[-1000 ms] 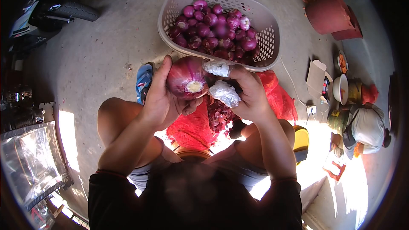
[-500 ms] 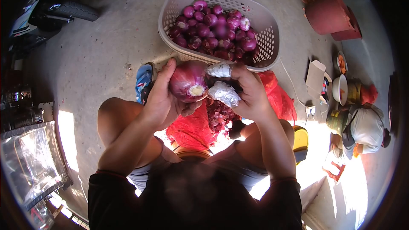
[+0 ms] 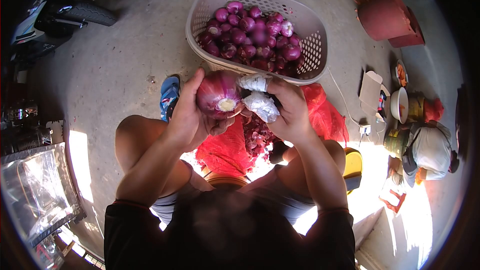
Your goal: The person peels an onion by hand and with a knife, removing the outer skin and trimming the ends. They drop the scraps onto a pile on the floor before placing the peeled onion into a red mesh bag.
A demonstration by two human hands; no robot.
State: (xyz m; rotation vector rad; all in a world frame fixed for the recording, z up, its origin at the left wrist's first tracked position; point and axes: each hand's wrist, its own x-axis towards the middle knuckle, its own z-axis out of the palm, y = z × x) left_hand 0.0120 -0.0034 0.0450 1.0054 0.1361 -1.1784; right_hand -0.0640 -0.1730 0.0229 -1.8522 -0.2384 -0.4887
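A large red onion (image 3: 216,92) rests in my left hand (image 3: 187,115), whose fingers curl round its left side and underside. The onion's pale root end faces up toward me. Silvery foil (image 3: 261,107) wraps the thumb and a finger of my right hand (image 3: 290,107). Those two wrapped tips press at the onion's right edge, and the gap between them is dark. Below the hands lie a pile of purple onion skins (image 3: 257,137) and red mesh sacking (image 3: 225,152). Just beyond, a pale perforated basket (image 3: 200,7) holds many purple onions (image 3: 240,35).
Another person (image 3: 430,152) sits at the right beside a white bowl (image 3: 399,105). A red tub (image 3: 382,17) stands at the far right. Nearby are an opened carton (image 3: 370,91) and a cable with a plug. Blue (image 3: 170,95) and yellow (image 3: 353,167) sandals flank my legs. A motorbike wheel (image 3: 90,12) shows upper left.
My right hand has moved a little to the left. The onion in my left hand has shifted slightly left and turned a bit. The basket and surroundings look the same.
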